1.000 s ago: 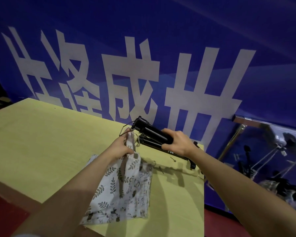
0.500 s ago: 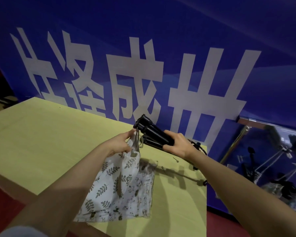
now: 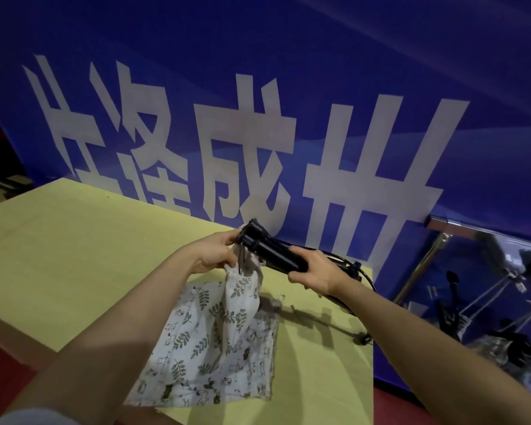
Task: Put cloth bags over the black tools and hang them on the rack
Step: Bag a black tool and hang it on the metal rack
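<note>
Judging from the largest things down: the yellow tabletop (image 3: 74,256) carries one floral cloth bag (image 3: 215,342), its lower part lying flat and its mouth lifted; the rack (image 3: 442,240) stands off the right edge, with dark shapes behind it too blurred to say whether anything bagged hangs there; so the task looks early, bagging barely begun and hanging not yet done. The black tool (image 3: 273,253) is held above the tabletop, its end right at the bag's mouth, apparently just entering; the bag otherwise seems empty. The right hand (image 3: 316,271) is wrapped around the tool's shaft; the left hand (image 3: 215,256) pinches the bag's gathered rim.
</note>
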Demonstrator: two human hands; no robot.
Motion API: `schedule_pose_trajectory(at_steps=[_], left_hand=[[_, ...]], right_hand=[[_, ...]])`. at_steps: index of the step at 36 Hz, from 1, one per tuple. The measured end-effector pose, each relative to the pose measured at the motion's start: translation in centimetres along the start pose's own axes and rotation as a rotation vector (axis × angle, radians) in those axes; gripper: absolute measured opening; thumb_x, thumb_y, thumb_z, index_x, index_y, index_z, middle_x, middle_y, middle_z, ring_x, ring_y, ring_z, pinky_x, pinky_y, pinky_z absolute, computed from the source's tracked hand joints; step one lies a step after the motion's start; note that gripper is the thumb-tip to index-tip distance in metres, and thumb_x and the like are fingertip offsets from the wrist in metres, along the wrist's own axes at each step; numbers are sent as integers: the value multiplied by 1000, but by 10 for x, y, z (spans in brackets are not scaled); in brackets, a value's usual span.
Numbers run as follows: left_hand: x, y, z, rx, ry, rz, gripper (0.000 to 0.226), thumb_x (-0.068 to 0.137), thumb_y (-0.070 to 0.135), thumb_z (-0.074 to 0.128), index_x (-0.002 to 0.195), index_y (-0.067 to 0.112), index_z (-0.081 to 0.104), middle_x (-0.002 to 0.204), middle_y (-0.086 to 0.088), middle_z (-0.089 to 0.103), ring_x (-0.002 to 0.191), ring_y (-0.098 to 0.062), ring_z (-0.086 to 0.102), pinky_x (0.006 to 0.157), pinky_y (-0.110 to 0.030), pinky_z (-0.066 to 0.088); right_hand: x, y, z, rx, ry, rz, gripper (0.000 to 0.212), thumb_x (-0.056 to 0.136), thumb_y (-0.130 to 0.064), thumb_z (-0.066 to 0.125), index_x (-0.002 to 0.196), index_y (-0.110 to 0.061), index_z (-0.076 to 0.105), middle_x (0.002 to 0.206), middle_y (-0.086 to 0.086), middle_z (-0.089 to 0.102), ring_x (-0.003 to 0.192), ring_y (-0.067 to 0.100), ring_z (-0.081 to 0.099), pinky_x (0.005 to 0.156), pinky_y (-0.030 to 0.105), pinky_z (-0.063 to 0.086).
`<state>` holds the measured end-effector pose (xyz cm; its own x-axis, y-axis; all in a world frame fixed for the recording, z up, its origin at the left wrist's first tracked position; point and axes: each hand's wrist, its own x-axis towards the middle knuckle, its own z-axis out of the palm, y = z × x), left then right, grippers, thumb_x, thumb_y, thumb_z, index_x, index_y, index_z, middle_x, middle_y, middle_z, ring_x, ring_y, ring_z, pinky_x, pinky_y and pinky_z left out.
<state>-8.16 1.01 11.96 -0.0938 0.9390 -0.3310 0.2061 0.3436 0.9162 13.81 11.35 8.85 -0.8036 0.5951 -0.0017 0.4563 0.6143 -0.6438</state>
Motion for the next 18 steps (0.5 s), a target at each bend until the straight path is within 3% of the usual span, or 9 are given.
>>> schedule_pose_trajectory(at_steps=[4,9,14,18], left_hand=[[-1,5,-5,76,16,-13,88,75,-25,42,145,27,34,138,-3,44,90,-18,54,50,-19,44],[-2,9,-1,469,131,-69,87,76,-17,51,147,28,27,123,-13,56,63,-15,50,49,-23,43],[-3,13,3,660,164,-28,88,80,-14,48,150,30,18,146,-5,41,54,-14,43,48,-23,37],[0,13,13,784,133,-3,86,81,-6,55,151,28,18,139,-11,49,61,-14,52,48,-21,42]], right_hand=[[5,4,11,-180,-26,38,52,80,-37,62,128,-23,51,92,1,66,76,18,62,68,33,50],[15,-6,12,-367,-34,10,41,80,-41,60,118,-28,53,86,-2,61,75,18,57,57,28,41],[21,-14,11,-667,-67,-56,42,81,-46,56,119,-27,53,86,-2,60,78,19,57,59,29,45],[25,-21,11,-821,-65,-133,40,82,-43,55,116,-23,53,90,1,63,79,22,60,55,28,40]])
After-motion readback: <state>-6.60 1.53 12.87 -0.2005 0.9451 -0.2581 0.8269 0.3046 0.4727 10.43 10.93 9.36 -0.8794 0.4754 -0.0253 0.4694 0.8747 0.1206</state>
